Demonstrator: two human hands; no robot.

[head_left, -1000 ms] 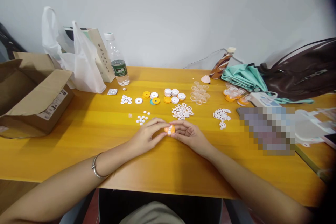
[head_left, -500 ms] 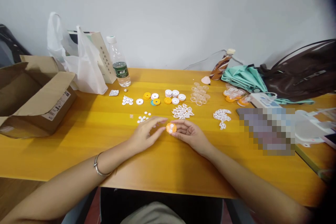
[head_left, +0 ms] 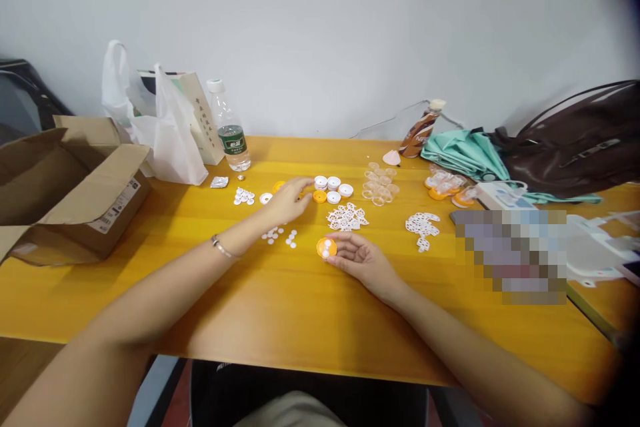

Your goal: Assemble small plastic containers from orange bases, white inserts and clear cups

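Observation:
My right hand (head_left: 361, 257) pinches a round orange disc (head_left: 321, 251) by its right edge, just above the table. Small white round pieces (head_left: 327, 245) sit on its face. My left hand (head_left: 291, 201) reaches over a group of flat round discs, its fingers stretched out and apart, with nothing visible in them. The hand partly covers an orange disc (head_left: 278, 186) and others there. Close to its fingertips are stacked white discs (head_left: 333, 183) and an orange one (head_left: 319, 197). A pile of white openwork pieces (head_left: 347, 217) lies between the hands. Small white dots (head_left: 291, 238) are scattered below the left wrist.
Clear plastic rings (head_left: 379, 185) and more white openwork pieces (head_left: 423, 227) lie to the right. A cardboard box (head_left: 75, 193), plastic bag (head_left: 173, 140) and water bottle (head_left: 233, 140) stand left. A brown bag (head_left: 575, 140), teal cloth (head_left: 465, 157) and drink bottle (head_left: 421, 130) are at back right.
My left hand has left the orange disc and moved forward and left over the flat discs. My right hand still holds the orange disc in nearly the same place.

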